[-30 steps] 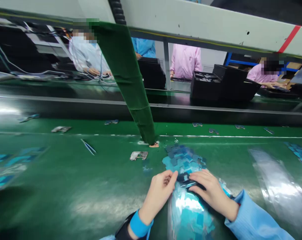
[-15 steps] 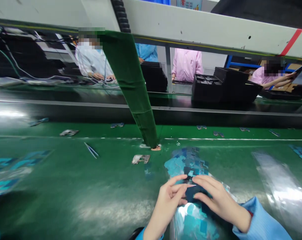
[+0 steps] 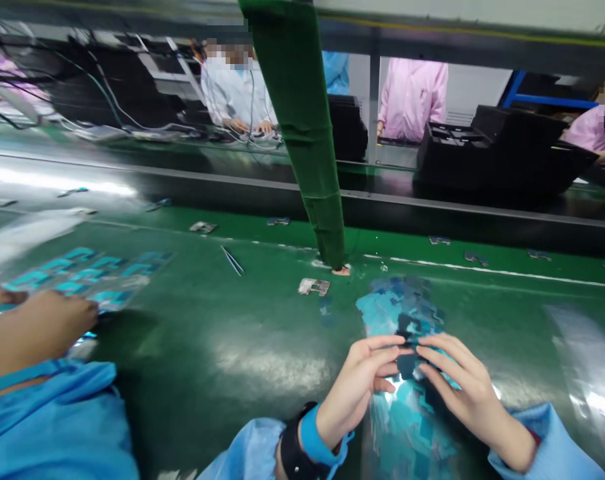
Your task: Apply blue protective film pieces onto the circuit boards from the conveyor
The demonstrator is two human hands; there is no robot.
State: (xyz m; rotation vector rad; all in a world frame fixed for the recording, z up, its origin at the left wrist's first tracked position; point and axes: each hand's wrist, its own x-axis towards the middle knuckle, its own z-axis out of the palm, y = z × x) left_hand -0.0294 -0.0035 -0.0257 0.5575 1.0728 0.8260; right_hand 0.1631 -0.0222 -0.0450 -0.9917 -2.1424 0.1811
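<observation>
Between my two hands is a thin dark piece (image 3: 408,365) with a notched outline, perhaps a small circuit board. My left hand (image 3: 359,373) grips its left side with bent fingers, and a black band and a blue band circle that wrist. My right hand (image 3: 467,383) has thumb and fingertips closed on the right side. Just beyond and beneath lies a heap of teal film pieces (image 3: 379,313). More teal pieces (image 3: 407,427) lie on a clear plastic sheet below my hands. Fingers hide part of the dark piece.
A silvery board (image 3: 313,287) and tweezers (image 3: 232,261) lie on the green bench. A green-wrapped post (image 3: 315,147) rises ahead. On the left, a co-worker's hand (image 3: 47,323) is over a sheet of teal pieces (image 3: 102,280). Black trays (image 3: 502,150) stand across the bench.
The view has swung left and down, so the bench things appear farther right and higher. A co-worker's arm has come in at the left. My hands still hold the dark piece.
</observation>
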